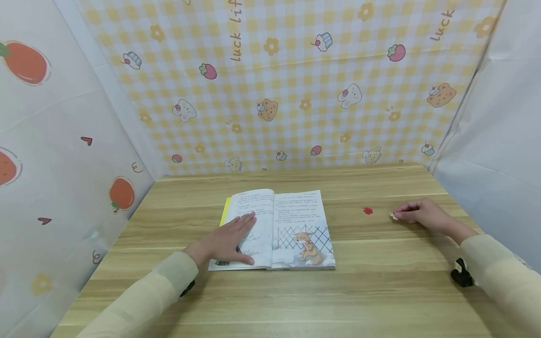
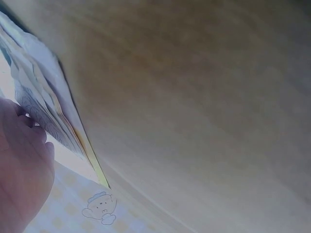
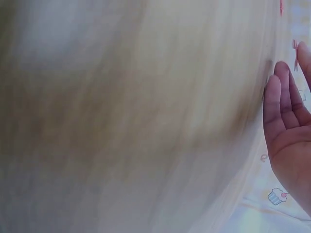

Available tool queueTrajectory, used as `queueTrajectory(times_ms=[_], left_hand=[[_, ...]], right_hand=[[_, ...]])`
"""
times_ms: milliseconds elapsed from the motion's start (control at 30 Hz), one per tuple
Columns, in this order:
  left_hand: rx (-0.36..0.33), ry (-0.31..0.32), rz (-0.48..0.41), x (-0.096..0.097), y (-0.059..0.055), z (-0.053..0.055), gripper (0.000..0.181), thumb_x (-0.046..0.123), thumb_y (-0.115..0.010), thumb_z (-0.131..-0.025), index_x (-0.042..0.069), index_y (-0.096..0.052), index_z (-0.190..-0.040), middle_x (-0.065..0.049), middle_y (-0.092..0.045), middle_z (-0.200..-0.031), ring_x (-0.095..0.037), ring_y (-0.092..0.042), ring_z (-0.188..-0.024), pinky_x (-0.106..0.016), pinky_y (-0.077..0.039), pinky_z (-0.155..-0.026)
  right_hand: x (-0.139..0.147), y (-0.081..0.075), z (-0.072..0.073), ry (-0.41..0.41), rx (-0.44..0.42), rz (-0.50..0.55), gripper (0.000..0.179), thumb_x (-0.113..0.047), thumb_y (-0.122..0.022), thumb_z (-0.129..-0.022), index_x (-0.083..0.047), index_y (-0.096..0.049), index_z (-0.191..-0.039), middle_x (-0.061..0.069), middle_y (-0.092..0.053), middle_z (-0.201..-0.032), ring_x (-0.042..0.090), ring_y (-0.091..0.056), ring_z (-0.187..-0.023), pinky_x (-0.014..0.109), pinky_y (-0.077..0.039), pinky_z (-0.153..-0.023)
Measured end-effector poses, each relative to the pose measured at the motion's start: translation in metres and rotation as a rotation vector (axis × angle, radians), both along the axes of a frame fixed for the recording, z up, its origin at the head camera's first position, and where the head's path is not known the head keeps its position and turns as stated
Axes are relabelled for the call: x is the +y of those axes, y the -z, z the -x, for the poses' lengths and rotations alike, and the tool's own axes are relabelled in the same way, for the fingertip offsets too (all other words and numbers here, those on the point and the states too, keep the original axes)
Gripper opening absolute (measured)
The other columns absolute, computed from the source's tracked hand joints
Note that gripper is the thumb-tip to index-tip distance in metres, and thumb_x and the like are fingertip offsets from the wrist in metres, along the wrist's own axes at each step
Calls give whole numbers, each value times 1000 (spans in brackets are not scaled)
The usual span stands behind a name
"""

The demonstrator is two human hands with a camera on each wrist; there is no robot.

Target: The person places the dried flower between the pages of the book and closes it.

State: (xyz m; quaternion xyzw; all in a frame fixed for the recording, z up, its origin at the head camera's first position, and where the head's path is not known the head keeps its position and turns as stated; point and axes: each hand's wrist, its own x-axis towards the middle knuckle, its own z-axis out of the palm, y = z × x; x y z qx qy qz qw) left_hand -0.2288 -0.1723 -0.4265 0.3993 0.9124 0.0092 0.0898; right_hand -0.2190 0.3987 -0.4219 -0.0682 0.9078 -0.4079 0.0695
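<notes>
An open book [image 1: 296, 206] lies on the wooden table, with printed text and a fox drawing on its right page. My left hand [image 1: 226, 237] rests spread over the left page, thumb toward the lower edge. In the left wrist view, the left hand [image 2: 24, 167] is beside the book's fanned pages [image 2: 48, 102]. Off to the right, my right hand [image 1: 424, 217] pinches a small whitish piece [image 1: 394, 216] at its fingertips; its kind cannot be made out. A small red flower-shaped piece [image 1: 367, 211] lies on the table between the book and the right hand [image 3: 291, 121].
The wooden table [image 1: 363, 300] backs onto a yellow checked cloth [image 1: 287, 84] with cartoon prints. White cloth walls [image 1: 498, 122] stand on both sides. A black wrist device [image 1: 461, 273] shows under the right sleeve. A yellow edge [image 1: 226, 210] sticks out at the book's left.
</notes>
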Motion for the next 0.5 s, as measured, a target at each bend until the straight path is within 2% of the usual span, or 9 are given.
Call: queueTrajectory(times_ms=[100, 267, 500], left_hand=[[3, -3, 5, 0, 0, 1, 119, 85, -41, -77, 4, -6, -156, -9, 0, -163, -19, -2, -148, -35, -8, -118], [10, -6, 17, 0, 1, 1, 120, 87, -39, -76, 5, -6, -156, -7, 0, -163, -18, -2, -148, -35, -9, -118], [4, -15, 14, -1, 2, 2, 119, 86, -41, -76, 6, -5, -156, -6, 1, -163, -18, -1, -148, -35, -9, -118]], right_hand=[[-3, -1, 3, 10, -61, 100, 42, -29, -68, -92, 6, -66, -115, 12, -70, -105, 15, -68, -85, 31, -57, -72], [-14, -3, 8, -17, -123, 260, 42, -21, -67, -93, 12, -61, -119, 17, -68, -111, 14, -68, -93, 34, -57, -80], [-40, -13, 9, -33, -179, 349, 42, -19, -68, -93, 13, -59, -119, 18, -64, -113, 18, -66, -98, 38, -55, -86]])
